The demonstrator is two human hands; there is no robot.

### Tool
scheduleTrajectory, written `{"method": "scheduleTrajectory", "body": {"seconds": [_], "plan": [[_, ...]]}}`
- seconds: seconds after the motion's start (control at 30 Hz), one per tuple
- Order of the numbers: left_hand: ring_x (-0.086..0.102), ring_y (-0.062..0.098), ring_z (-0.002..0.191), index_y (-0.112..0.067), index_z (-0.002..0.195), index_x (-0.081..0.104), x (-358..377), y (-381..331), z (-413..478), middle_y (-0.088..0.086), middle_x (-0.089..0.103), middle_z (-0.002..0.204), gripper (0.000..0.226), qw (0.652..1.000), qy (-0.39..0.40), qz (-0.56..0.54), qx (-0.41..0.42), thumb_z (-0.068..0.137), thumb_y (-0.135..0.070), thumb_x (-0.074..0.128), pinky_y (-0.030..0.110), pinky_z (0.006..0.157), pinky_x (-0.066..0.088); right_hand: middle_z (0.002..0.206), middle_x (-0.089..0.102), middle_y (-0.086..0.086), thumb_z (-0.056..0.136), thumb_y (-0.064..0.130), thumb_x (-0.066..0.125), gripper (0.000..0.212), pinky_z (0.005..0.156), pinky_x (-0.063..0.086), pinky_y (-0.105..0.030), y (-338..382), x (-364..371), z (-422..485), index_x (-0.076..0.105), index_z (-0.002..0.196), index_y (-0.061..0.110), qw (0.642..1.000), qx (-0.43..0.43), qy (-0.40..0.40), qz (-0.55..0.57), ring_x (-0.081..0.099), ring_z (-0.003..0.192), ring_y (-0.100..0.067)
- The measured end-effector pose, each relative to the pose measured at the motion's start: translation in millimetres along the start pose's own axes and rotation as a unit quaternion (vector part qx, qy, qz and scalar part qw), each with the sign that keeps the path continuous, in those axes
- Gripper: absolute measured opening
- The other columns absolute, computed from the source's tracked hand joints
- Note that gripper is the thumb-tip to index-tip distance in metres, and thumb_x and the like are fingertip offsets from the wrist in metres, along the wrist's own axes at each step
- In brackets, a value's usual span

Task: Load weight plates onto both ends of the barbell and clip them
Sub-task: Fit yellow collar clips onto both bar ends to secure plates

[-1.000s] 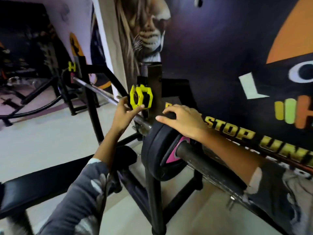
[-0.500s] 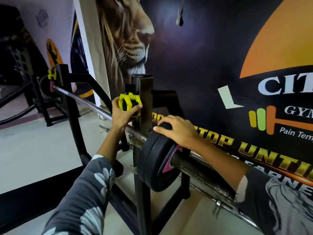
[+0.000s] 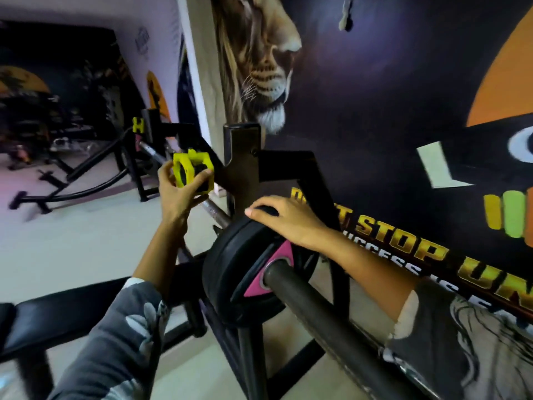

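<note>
A black weight plate [image 3: 230,272] with a pink centre sits on the near sleeve [image 3: 311,307] of the barbell, close against the rack upright [image 3: 242,168]. My right hand [image 3: 285,220] rests on top of the plate's rim with the fingers spread over it. My left hand [image 3: 178,194] holds a yellow barbell clip [image 3: 191,174] in the air, left of the upright and above the bar's shaft [image 3: 216,212]. At the bar's far end, another yellow clip [image 3: 138,125] sits by the far upright.
A black padded bench [image 3: 57,316] runs under the bar at lower left. The rack's black legs [image 3: 251,356] stand below the plate. A mural wall [image 3: 375,111] lies close behind the rack on the right. Other gym machines [image 3: 43,125] stand at the back left.
My left hand has taken the yellow clip off the rack upright and drawn it left and toward me. My right hand has stayed on the plate.
</note>
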State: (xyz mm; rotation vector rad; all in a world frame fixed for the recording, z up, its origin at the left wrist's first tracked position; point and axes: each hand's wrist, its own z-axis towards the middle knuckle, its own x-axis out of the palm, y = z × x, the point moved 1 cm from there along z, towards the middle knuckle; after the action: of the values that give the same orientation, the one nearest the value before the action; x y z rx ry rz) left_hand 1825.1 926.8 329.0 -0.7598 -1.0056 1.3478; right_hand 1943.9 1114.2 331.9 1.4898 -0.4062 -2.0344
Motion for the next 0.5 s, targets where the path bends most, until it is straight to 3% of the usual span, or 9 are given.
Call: {"method": "scheduleTrajectory", "body": {"seconds": [0.1,0.27,0.33,0.4,0.43,0.5], "plan": [[0.065,0.029,0.1,-0.019,0.125,0.039,1.8,-16.7,-37.5,-0.002,0.057,0.114,0.063,0.998,-0.036,0.041,0.025,0.075,-0.017,0.077,0.03,0.064,0.059,0.122,0.062,-0.001,0.093,0.045,0.045,0.035,0.066,0.025,-0.015,-20.4,-8.7,4.3,0.062,0.113,0.023,0.992,0.014,0.012,0.123,0.053,0.113,-0.014],[0.062,0.021,0.105,-0.024,0.125,0.04,8.0,-51.8,-118.6,0.004,0.048,0.129,0.071,0.989,-0.091,0.104,0.059,0.067,-0.025,0.08,0.03,0.065,0.059,0.114,0.063,-0.013,0.096,0.024,0.044,0.026,0.096,0.039,-0.027,-56.7,-8.3,3.9,0.062,0.108,0.009,0.953,0.018,0.033,0.301,0.054,0.112,-0.018],[0.063,0.02,0.103,-0.028,0.121,0.042,12.1,-63.1,-153.8,0.002,0.052,0.124,0.073,0.985,-0.102,0.13,0.059,0.059,-0.03,0.081,0.037,0.071,0.059,0.122,0.06,-0.01,0.096,0.029,0.045,0.03,0.1,0.037,-0.028,-61.1,-4.9,-3.2,0.059,0.114,0.009,0.952,0.028,0.027,0.302,0.053,0.116,-0.018],[0.062,0.008,0.099,-0.033,0.115,0.044,22.6,-69.8,-188.7,-0.011,0.057,0.111,0.075,0.973,-0.107,0.189,0.072,0.051,-0.035,0.083,0.041,0.083,0.056,0.127,0.059,-0.006,0.092,0.039,0.048,0.038,0.102,0.037,-0.029,-55.1,-7.9,-21.2,0.059,0.12,0.014,0.959,0.0,-0.005,0.285,0.051,0.12,-0.018],[0.06,0.002,0.098,-0.034,0.114,0.043,29.2,-71.6,-204.4,-0.014,0.058,0.108,0.076,0.965,-0.103,0.229,0.076,0.049,-0.037,0.083,0.04,0.088,0.054,0.124,0.061,-0.005,0.091,0.043,0.05,0.038,0.102,0.039,-0.032,-48.9,-11.1,-32.9,0.06,0.117,0.017,0.954,-0.022,-0.017,0.3,0.053,0.118,-0.018],[0.058,0.006,0.105,-0.03,0.119,0.041,41.4,-71.3,-229.9,-0.005,0.057,0.114,0.083,0.948,-0.087,0.295,0.08,0.048,-0.042,0.082,0.041,0.092,0.051,0.109,0.068,-0.006,0.088,0.05,0.051,0.039,0.095,0.046,-0.04,-33.2,-20.0,-56.1,0.067,0.103,0.017,0.943,-0.055,-0.008,0.327,0.061,0.106,-0.019]]}}
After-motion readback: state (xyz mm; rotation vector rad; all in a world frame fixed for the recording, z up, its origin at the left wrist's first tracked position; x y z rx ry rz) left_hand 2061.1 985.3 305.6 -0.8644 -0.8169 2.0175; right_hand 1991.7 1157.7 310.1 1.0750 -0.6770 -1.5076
